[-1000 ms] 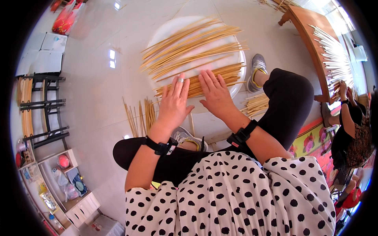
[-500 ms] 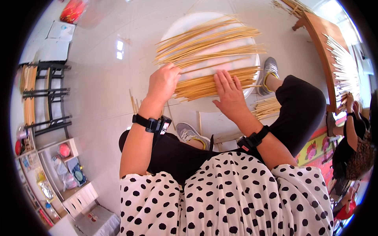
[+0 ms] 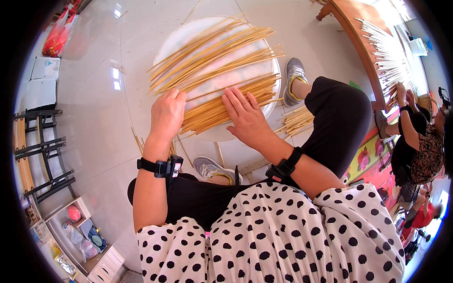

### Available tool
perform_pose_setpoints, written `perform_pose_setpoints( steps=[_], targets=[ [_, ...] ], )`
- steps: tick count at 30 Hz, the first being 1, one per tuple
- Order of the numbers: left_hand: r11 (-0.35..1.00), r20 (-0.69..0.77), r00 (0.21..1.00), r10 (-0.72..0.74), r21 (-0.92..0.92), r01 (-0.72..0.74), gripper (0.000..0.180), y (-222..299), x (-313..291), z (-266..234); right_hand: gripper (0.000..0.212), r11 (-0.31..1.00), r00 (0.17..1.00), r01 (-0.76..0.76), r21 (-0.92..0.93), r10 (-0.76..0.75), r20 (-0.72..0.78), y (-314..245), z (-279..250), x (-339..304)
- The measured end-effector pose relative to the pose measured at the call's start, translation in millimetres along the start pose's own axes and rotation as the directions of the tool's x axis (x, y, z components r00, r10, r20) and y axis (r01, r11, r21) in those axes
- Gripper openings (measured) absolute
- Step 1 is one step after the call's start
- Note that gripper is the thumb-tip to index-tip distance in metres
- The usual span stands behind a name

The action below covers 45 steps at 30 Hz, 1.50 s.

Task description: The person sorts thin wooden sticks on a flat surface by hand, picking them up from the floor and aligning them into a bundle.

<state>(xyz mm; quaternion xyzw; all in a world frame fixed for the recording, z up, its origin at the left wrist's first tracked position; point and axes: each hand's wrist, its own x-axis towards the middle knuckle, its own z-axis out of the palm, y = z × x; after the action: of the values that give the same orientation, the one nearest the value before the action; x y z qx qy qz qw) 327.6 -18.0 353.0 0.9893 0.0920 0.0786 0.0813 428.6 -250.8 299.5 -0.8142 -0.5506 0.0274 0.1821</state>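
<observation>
A round white marbled tabletop (image 3: 166,51) bears several rows of thin yellow-brown sticks. Across its near side lies a dense pile of sticks (image 3: 207,116). My right hand (image 3: 246,116) rests flat on that pile, fingers stretched out. At the left end of the pile my left hand (image 3: 168,114) is closed, its fingertips pinching the end of a single stick (image 3: 212,93) that slants across just beyond the pile. Farther back, looser rows of sticks (image 3: 212,47) spread over the top, some jutting past its rim.
More sticks (image 3: 298,121) lie low beside my right leg, and a few (image 3: 137,141) by my left forearm. At right, a co-worker (image 3: 422,151) handles pale sticks (image 3: 389,52) on a wooden table (image 3: 365,47). Folded black-framed furniture (image 3: 42,146) and an open cabinet (image 3: 71,226) stand left.
The view has shifted, so the tabletop and both hands appear farther left and slightly tilted. My right hand still lies flat on the pile; my left stays closed at its left end.
</observation>
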Motion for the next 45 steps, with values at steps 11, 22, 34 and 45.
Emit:
perform_pose_setpoints(
  steps=[11, 22, 34, 45],
  targets=[
    [0.989, -0.041, 0.991, 0.129, -0.061, -0.132, 0.003, -3.5, 1.2, -2.3, 0.095, 1.000, 1.000, -0.002, -0.002, 0.002, -0.007, -0.8, -1.3, 1.2],
    [0.997, -0.245, 0.966, -0.080, 0.003, 0.083, 0.013, -45.0, 25.7, -25.2, 0.102, 1.000, 1.000, -0.018, -0.009, 0.019, 0.023, 0.0, 0.7, 1.7],
    [0.980, -0.173, 0.978, -0.113, 0.141, 0.138, 0.016, -73.8, 62.4, 11.0, 0.100, 0.998, 0.999, -0.045, -0.041, 0.046, 0.026, -0.9, 0.7, 1.0],
    [0.983, -0.327, 0.929, -0.176, -0.006, 0.184, 0.013, -70.6, 53.5, -2.0, 0.101, 0.999, 1.000, -0.024, -0.024, 0.024, 0.013, 1.4, 3.0, 1.9]
  ],
)
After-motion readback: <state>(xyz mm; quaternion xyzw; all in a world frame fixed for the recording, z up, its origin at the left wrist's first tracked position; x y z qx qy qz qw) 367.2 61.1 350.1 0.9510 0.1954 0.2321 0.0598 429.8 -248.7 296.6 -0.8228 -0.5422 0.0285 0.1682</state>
